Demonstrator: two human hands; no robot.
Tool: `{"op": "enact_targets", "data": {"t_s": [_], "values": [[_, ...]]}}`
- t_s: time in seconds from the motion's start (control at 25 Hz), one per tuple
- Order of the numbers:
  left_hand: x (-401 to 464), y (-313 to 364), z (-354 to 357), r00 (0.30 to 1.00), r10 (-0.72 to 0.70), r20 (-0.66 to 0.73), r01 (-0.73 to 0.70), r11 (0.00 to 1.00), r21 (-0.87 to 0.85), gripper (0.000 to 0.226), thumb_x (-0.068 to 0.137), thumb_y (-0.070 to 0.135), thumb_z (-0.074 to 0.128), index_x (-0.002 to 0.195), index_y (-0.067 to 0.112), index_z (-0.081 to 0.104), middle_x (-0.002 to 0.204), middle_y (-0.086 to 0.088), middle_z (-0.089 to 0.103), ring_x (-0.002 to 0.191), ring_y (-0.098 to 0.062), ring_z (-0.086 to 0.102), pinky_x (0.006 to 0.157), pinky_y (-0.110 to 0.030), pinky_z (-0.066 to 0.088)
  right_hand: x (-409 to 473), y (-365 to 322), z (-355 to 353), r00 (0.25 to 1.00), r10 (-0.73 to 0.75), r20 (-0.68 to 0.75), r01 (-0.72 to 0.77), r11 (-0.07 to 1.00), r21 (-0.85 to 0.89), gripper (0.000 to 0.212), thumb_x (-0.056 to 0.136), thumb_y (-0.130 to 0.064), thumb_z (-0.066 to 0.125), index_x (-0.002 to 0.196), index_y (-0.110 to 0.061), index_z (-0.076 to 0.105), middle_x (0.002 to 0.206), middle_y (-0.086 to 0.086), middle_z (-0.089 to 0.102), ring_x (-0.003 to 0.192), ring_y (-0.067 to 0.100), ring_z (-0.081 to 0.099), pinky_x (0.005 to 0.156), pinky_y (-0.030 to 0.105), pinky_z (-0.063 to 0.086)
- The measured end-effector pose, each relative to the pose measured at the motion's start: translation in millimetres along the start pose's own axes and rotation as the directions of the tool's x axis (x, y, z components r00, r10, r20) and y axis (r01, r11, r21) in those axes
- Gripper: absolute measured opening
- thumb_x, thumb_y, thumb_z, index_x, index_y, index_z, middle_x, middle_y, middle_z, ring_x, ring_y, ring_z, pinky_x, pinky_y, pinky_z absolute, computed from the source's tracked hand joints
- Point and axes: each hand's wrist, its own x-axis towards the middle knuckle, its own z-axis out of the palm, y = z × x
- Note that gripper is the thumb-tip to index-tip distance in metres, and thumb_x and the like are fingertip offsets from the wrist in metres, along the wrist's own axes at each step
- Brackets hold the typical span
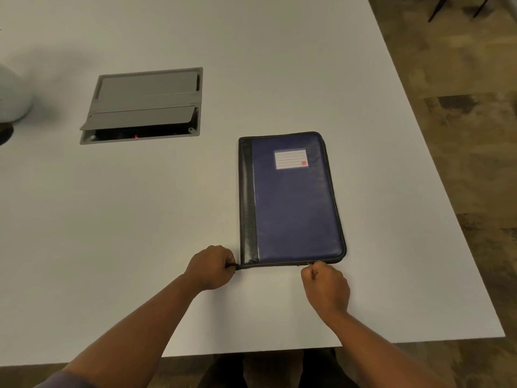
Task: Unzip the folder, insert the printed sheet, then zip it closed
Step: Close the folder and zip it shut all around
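Note:
A blue zip folder [291,203] with a black spine strip and a white lined label lies flat on the white table [140,219], its cover down. My left hand [211,267] pinches the black zipper tail at the folder's near left corner. My right hand [326,284] is closed on the zipper pull at the folder's near edge, a little left of the near right corner. No printed sheet is in view.
A grey cable hatch [144,106] with a part-raised flap is set into the table at the back left. A pale rounded object [11,93] stands at the far left edge. The table's right edge [447,191] runs close to the folder; patterned floor lies beyond.

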Motion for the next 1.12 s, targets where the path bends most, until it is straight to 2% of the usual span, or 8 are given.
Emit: {"op": "enact_targets", "data": {"t_s": [0.28, 0.36, 0.44, 0.52, 0.6, 0.72, 0.88, 1.12], "values": [[17, 18, -21, 0.985, -0.039, 0.166, 0.000, 0.974, 0.227, 0.015, 0.080, 0.036, 0.065, 0.090, 0.027, 0.072, 0.087, 0.011, 0.067, 0.084, -0.017, 0.064, 0.064, -0.026, 0.040, 32, 50, -40, 0.998, 0.027, -0.048, -0.026, 1.000, 0.009, 0.038, 0.087, -0.022, 0.061, 0.053, -0.024, 0.043, 0.048, -0.006, 0.048, 0.041, 0.008, 0.038, 0.041, 0.020, 0.030], [21, 33, -36, 0.974, -0.084, 0.212, -0.017, 0.900, 0.435, 0.030, 0.070, 0.051, 0.070, 0.089, 0.028, 0.064, 0.086, 0.011, 0.064, 0.084, -0.018, 0.063, 0.067, -0.030, 0.039, 36, 55, -42, 0.999, 0.029, -0.028, -0.028, 0.999, 0.034, 0.036, 0.086, -0.023, 0.061, 0.054, -0.023, 0.044, 0.049, -0.006, 0.049, 0.042, 0.008, 0.041, 0.041, 0.021, 0.032], [27, 56, -50, 0.983, -0.110, 0.148, 0.016, 0.851, 0.525, 0.051, 0.055, 0.064, 0.074, 0.087, 0.030, 0.056, 0.081, 0.011, 0.060, 0.079, -0.018, 0.059, 0.068, -0.032, 0.039, 37, 59, -43, 1.000, 0.023, -0.021, -0.021, 0.996, 0.090, 0.034, 0.086, -0.021, 0.061, 0.056, -0.024, 0.047, 0.051, -0.007, 0.051, 0.044, 0.009, 0.045, 0.042, 0.023, 0.036], [35, 87, -55, 0.997, -0.001, 0.071, -0.034, 0.878, 0.477, 0.061, 0.053, 0.067, 0.077, 0.097, 0.030, 0.056, 0.091, 0.009, 0.061, 0.084, -0.019, 0.056, 0.071, -0.036, 0.043, 37, 63, -44, 1.000, -0.008, -0.018, 0.010, 0.991, 0.130, 0.033, 0.088, -0.019, 0.062, 0.059, -0.026, 0.048, 0.056, -0.007, 0.053, 0.048, 0.011, 0.049, 0.044, 0.022, 0.038], [43, 123, -45, 0.980, 0.188, 0.063, -0.197, 0.887, 0.419, 0.075, 0.061, 0.067, 0.078, 0.121, 0.032, 0.050, 0.123, 0.004, 0.056, 0.109, -0.025, 0.052, 0.086, -0.043, 0.049, 36, 66, -44, 0.999, -0.031, -0.019, 0.034, 0.989, 0.141, 0.030, 0.089, -0.019, 0.062, 0.063, -0.028, 0.051, 0.062, -0.009, 0.054, 0.054, 0.011, 0.052, 0.048, 0.018, 0.038], [53, 176, -20, 0.916, 0.369, 0.156, -0.400, 0.816, 0.417, 0.102, 0.068, 0.059, 0.081, 0.149, 0.040, 0.022, 0.162, -0.001, 0.016, 0.145, -0.037, 0.018, 0.110, -0.062, 0.034, 38, 69, -45, 0.999, -0.046, -0.019, 0.048, 0.986, 0.158, 0.024, 0.089, -0.017, 0.063, 0.066, -0.023, 0.057, 0.067, -0.008, 0.056, 0.058, 0.011, 0.054, 0.050, 0.018, 0.042], [69, 223, 2, 0.900, 0.358, 0.248, -0.435, 0.754, 0.492, 0.111, 0.073, 0.051, 0.082, 0.154, 0.045, 0.007, 0.166, -0.002, -0.018, 0.150, -0.047, -0.011, 0.109, -0.073, 0.029, 41, 73, -45, 0.997, -0.071, -0.009, 0.071, 0.984, 0.162, 0.018, 0.086, -0.018, 0.064, 0.068, -0.020, 0.061, 0.069, -0.006, 0.057, 0.060, 0.013, 0.055, 0.051, 0.030, 0.049], [80, 245, 7, 0.915, 0.291, 0.280, -0.396, 0.777, 0.489, 0.107, 0.069, 0.042, 0.087, 0.151, 0.038, 0.018, 0.165, -0.003, -0.012, 0.147, -0.054, -0.009, 0.101, -0.074, 0.039, 42, 79, -44, 0.995, -0.099, -0.018, 0.101, 0.978, 0.181, 0.011, 0.086, -0.022, 0.066, 0.075, -0.023, 0.065, 0.070, -0.010, 0.055, 0.060, 0.012, 0.054, 0.051, 0.029, 0.049]]}}
